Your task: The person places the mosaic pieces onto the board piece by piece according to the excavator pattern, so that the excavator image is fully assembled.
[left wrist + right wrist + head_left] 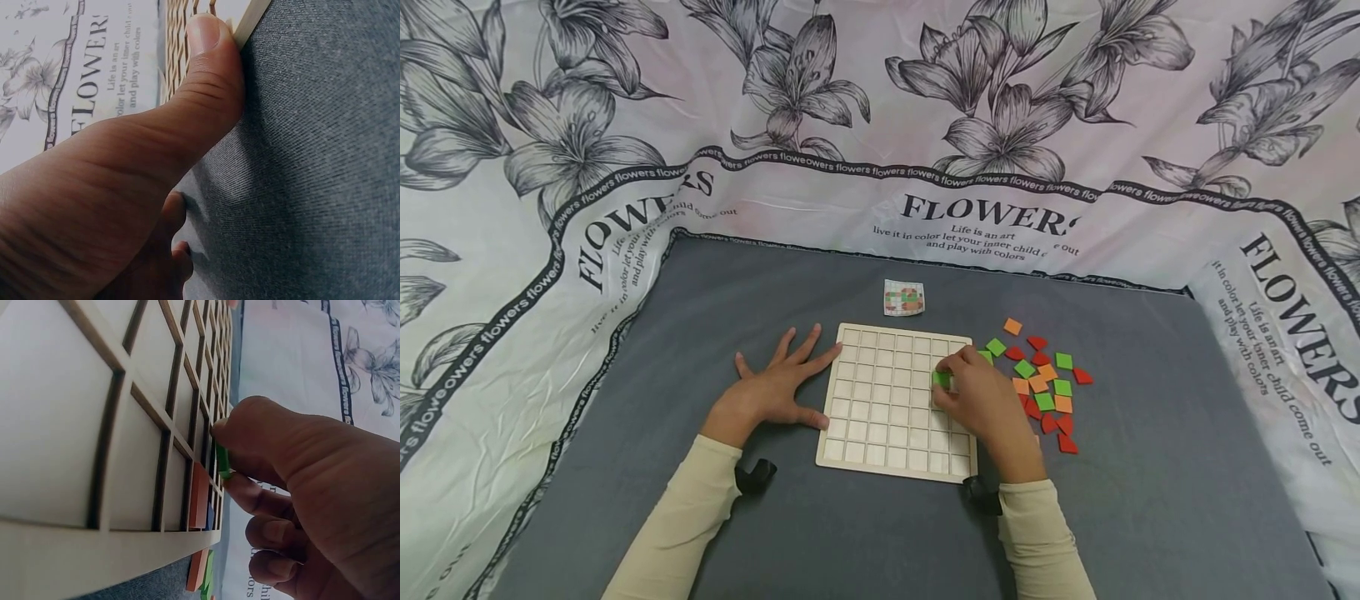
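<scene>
A pale wooden grid board (887, 472) lies on the grey cloth, its square cells divided by thin raised strips. Fingers spread wide, my left hand (767, 387) rests at the board's left side; its thumb (209, 62) presses on the rim in the left wrist view. Over the board's right part, my right hand (988, 404) pinches a small green square tile (941, 380) between thumb and fingertips. In the right wrist view that green tile (222, 460) is tilted on edge just above the grid. An orange tile (199, 497) shows at the board's edge there.
Loose red, orange and green tiles (1063, 387) are scattered right of the board, some hidden behind my right hand. A small card with a coloured grid pattern (904, 297) lies beyond the board. Flower-printed cloth (820, 200) rises at the back and sides.
</scene>
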### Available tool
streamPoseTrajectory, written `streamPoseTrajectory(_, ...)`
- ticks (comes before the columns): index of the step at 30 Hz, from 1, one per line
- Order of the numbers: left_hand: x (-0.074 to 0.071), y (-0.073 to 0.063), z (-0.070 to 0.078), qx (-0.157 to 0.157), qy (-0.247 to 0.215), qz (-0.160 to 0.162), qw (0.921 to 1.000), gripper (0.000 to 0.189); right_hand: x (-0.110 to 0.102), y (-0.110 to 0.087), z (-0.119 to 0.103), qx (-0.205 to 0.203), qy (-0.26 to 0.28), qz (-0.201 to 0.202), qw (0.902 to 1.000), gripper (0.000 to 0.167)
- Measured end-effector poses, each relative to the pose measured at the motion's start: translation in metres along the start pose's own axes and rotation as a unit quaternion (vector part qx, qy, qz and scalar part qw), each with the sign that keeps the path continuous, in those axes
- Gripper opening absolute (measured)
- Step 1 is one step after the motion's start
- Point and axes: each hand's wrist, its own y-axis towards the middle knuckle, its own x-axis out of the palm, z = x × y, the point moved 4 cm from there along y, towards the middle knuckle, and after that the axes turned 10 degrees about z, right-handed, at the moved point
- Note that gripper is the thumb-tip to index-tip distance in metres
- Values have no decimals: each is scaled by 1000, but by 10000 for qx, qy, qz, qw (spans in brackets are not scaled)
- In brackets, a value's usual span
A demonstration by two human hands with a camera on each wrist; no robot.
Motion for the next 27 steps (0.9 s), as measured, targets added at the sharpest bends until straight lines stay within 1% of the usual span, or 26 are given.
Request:
streamPoseTrajectory(8,0,0,0,-14,-73,2,10000,117,0,0,-1,-119,-41,121,9998,23)
streamPoseTrajectory(15,0,0,-1,-10,-94,-53,9999,116,0,-1,-1,-34,-8,-41,10000,25)
streamPoseTrajectory(22,1,1,-1,-15,-120,-26,9999,117,0,-2,-2,-93,22,-28,10000,25)
streamPoseTrajectory(27,2,1,-2,-29,-132,-21,9999,117,-1,-3,-3,-43,30,-107,9999,27)
